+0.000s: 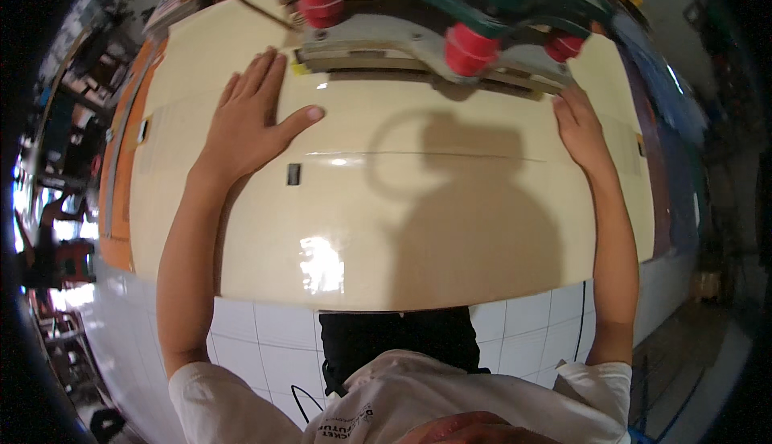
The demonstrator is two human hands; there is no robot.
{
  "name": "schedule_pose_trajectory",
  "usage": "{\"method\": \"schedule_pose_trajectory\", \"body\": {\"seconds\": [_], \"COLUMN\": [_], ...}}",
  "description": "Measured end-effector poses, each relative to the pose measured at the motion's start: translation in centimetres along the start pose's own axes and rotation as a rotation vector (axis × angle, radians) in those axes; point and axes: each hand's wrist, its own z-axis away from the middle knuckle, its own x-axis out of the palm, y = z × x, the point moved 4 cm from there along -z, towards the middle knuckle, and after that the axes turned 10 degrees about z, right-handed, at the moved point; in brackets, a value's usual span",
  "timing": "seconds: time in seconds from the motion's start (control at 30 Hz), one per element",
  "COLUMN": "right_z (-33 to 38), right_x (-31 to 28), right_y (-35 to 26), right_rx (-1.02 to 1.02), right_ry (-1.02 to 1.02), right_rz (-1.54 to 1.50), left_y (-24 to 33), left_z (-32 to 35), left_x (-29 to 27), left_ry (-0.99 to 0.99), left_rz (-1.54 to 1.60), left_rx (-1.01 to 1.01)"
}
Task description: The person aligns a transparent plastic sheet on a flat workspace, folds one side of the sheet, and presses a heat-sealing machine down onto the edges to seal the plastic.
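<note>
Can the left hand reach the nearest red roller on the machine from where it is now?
Probably yes. The left hand lies flat on the cream sheet, its fingertips just below the red roller. Nothing lies between them, so the way looks free.

White floor tiles lie near me, with a thin black cable hanging to the right. An orange surface edges the left side, and a cluttered workshop spreads far left.
</note>
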Motion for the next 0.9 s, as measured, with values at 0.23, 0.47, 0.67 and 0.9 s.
{"method": "schedule_pose_trajectory", "body": {"seconds": [0.23, 0.47, 0.67, 0.9], "right_z": [-0.11, 0.18, 0.40, 0.26], "right_x": [0.10, 0.04, -0.11, -0.08], "right_y": [0.07, -0.10, -0.55, -0.40], "right_rx": [-0.061, -0.082, -0.056, -0.078], "right_ry": [-0.031, 0.003, 0.010, 0.012], "right_rz": [0.033, 0.046, 0.072, 0.067], "left_y": [0.46, 0.11, 0.02, 0.21], "left_z": [-0.53, -0.48, -0.38, -0.43], "left_x": [-0.12, 0.34, 0.11, -0.06], "left_ry": [-0.061, -0.057, -0.037, -0.039], "left_rz": [0.001, 0.006, -0.025, -0.013], "left_rx": [-0.053, -0.049, -0.047, -0.043]}}
